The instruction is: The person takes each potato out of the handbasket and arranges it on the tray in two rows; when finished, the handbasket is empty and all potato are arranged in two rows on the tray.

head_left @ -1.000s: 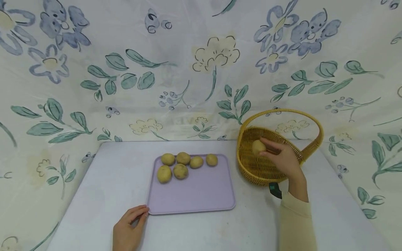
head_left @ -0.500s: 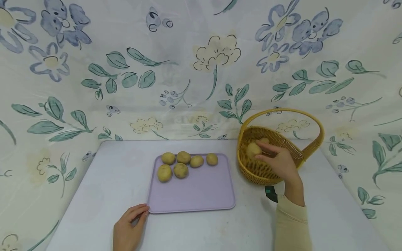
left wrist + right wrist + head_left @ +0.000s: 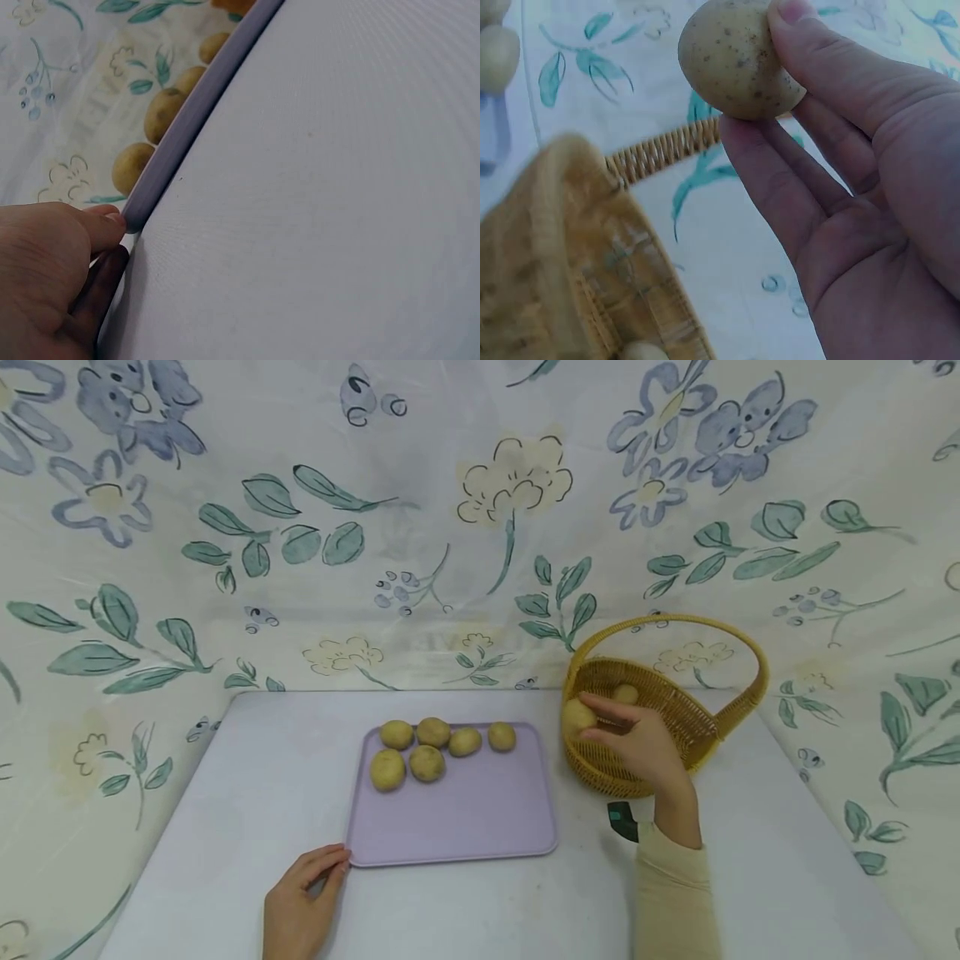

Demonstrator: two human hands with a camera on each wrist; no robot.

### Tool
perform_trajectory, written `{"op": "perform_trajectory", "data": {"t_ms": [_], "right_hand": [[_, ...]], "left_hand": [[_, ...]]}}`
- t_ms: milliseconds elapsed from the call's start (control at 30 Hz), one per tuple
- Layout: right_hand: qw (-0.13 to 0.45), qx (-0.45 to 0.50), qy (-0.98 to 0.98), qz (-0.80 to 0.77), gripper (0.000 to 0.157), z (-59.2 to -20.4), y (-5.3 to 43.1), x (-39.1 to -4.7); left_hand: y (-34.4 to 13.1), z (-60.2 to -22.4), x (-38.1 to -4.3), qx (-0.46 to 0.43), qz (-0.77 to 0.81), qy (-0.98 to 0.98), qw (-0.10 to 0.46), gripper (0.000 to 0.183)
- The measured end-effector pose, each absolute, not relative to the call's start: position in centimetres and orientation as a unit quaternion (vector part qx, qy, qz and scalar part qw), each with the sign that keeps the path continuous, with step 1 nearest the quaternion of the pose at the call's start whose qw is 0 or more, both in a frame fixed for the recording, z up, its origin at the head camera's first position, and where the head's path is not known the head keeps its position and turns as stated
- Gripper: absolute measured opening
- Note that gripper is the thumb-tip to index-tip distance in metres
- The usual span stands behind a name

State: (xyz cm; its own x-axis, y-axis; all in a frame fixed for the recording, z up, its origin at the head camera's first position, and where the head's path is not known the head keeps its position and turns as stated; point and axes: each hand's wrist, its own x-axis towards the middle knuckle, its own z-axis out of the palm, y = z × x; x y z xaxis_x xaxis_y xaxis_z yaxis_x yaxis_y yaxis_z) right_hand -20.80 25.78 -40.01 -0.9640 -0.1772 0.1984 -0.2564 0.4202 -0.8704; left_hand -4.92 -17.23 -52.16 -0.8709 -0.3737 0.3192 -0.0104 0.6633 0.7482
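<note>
A speckled potato [image 3: 579, 718] is pinched between the thumb and fingers of my right hand [image 3: 641, 747], held up over the left rim of the wicker basket [image 3: 705, 718]. The right wrist view shows that potato [image 3: 739, 60] up close, above the basket. Another potato [image 3: 625, 694] lies inside the basket. My left hand [image 3: 303, 893] pinches the near left corner of the lilac tray [image 3: 465, 827] between thumb and fingertips. Several potatoes [image 3: 427, 763] sit toward the back left of the tray, with one potato [image 3: 502, 737] a little apart at the right.
The tray and basket stand on a white table [image 3: 247, 760], the basket to the tray's right with its tall handle [image 3: 667, 620] arching over it. Floral cloth [image 3: 420, 527] hangs behind and at the sides. A dark device [image 3: 622, 821] is by my right wrist.
My right hand has moved left with the potato, from inside the basket to its left rim. This uncovers the other potato in the basket. My left hand has stayed at the tray corner.
</note>
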Motion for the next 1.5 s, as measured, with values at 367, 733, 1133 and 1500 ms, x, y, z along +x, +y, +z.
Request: {"op": "perform_trajectory", "data": {"t_ms": [367,733,1133,1500], "right_hand": [[0.008,0.157,-0.813,0.561,0.05,-40.2,22.2,-21.0],[-0.005,0.22,-0.78,0.586,0.051,-40.6,18.5,-21.2],[-0.03,0.249,-0.76,0.599,0.052,-41.2,15.4,-20.9],[-0.046,0.227,-0.768,0.597,0.052,-41.8,14.3,-20.9]], "left_hand": [[-17.2,-51.8,-4.9,0.12,-0.402,-0.883,0.211,0.022],[-17.4,-51.9,-4.9,0.133,-0.401,-0.884,0.199,0.021],[-17.3,-51.8,-4.9,0.127,-0.403,-0.883,0.204,0.021],[-17.3,-52.0,-4.9,0.119,-0.406,-0.881,0.214,0.022]]}}
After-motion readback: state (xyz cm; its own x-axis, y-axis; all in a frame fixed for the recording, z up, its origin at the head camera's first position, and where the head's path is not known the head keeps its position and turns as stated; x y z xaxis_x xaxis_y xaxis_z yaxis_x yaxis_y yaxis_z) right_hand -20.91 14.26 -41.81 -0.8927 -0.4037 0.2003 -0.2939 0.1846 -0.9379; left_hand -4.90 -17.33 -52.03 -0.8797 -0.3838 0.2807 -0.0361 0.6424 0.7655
